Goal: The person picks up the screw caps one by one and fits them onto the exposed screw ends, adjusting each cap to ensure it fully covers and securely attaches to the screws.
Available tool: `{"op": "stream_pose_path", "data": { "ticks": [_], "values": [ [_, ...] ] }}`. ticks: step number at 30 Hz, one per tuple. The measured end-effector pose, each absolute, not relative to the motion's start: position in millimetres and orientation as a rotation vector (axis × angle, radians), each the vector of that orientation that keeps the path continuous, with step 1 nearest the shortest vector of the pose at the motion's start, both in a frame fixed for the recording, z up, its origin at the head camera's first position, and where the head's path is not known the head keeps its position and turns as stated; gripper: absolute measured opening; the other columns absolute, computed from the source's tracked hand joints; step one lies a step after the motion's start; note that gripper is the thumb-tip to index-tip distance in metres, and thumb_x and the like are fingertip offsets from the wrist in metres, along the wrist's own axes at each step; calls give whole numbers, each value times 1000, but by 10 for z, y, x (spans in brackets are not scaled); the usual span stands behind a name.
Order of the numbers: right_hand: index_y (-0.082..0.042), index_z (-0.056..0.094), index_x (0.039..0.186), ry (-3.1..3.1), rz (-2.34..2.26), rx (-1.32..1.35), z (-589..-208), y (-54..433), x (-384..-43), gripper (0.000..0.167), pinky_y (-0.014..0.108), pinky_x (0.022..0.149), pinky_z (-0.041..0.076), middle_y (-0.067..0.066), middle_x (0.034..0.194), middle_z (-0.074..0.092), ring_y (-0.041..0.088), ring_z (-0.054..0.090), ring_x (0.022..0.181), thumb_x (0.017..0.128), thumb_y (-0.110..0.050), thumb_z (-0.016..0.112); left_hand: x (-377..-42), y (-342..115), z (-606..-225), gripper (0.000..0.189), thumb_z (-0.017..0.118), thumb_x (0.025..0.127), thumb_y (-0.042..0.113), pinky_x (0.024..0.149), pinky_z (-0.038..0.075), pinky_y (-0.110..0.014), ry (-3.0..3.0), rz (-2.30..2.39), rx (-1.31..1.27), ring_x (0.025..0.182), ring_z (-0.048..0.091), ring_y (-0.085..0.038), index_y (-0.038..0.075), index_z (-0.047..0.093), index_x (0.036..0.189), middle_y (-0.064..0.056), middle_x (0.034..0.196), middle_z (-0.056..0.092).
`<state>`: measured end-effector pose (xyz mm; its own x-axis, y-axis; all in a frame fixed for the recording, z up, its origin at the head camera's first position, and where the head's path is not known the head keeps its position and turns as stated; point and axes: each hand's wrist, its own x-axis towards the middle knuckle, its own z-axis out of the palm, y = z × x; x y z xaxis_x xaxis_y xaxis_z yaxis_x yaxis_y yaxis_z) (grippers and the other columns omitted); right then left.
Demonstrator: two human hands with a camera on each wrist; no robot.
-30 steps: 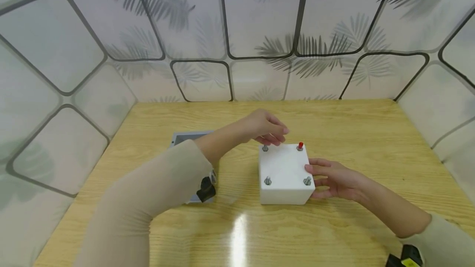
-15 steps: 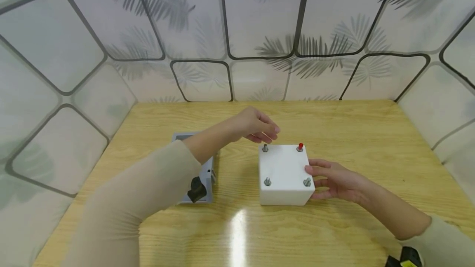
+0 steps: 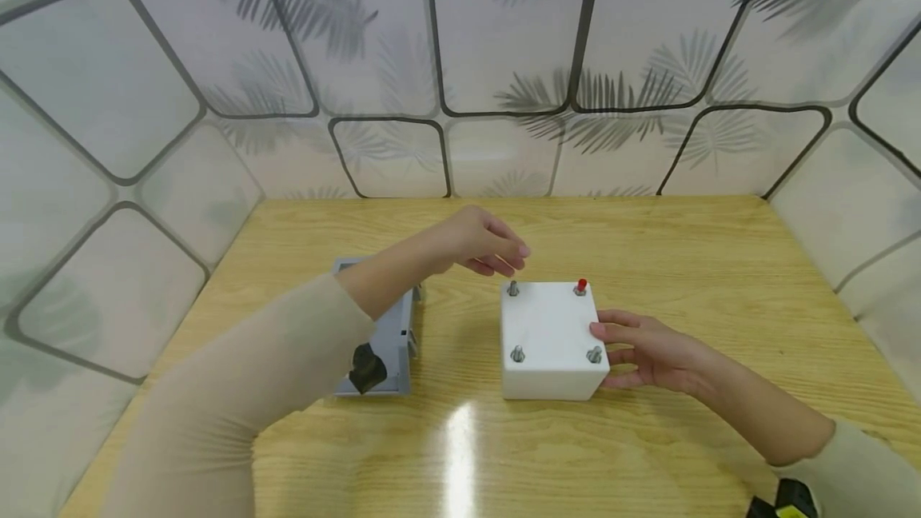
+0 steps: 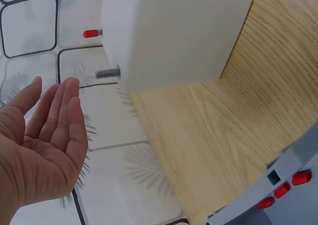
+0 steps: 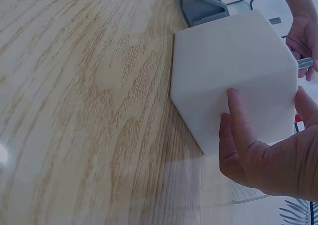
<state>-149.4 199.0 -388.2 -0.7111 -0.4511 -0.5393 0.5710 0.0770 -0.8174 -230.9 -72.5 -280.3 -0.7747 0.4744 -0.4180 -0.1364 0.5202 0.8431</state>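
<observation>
White block (image 3: 548,328) against right hand (image 3: 655,350), 1 bolt (image 3: 580,287) red-capped

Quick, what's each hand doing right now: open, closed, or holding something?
Left hand: open, holding nothing.
Right hand: open, touching the white box without wrapping round it.

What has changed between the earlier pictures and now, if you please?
The left hand has moved leftward, away from the far edge of the white block, uncovering more of the grey tray; nothing was visibly taken hold of or let go. The right hand stays against the block's right side, and the red cap remains at its far right corner.
</observation>
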Motion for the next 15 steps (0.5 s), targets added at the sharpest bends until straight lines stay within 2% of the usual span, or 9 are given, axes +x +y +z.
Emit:
{"op": "stream_pose_path", "data": {
  "ticks": [3,9,15],
  "values": [
    [-5,19,146,1604,-1732,111,-3884,1994,-1495,68,42,83,57,5,112,56,21,60,100,96,-31,56,-2320,-758,-2809,23,69,87,19,84,56,-36,2134,1255,272,86,70,-18,5,70,106,-8,97,72],
    [-5,19,146,1614,-1723,110,-3877,1995,-1501,68,41,81,57,5,111,57,21,60,99,96,-32,56,-2354,-826,-2852,19,68,88,17,78,58,-32,2133,1241,280,85,70,-18,6,71,103,-9,94,73],
    [-4,18,146,1626,-1720,112,-3878,1989,-1502,70,41,81,57,5,111,56,21,61,99,95,-32,56,-2361,-887,-2873,22,68,88,19,77,58,-33,2151,1228,270,85,71,-18,6,71,105,-8,94,73]
  ]
}}
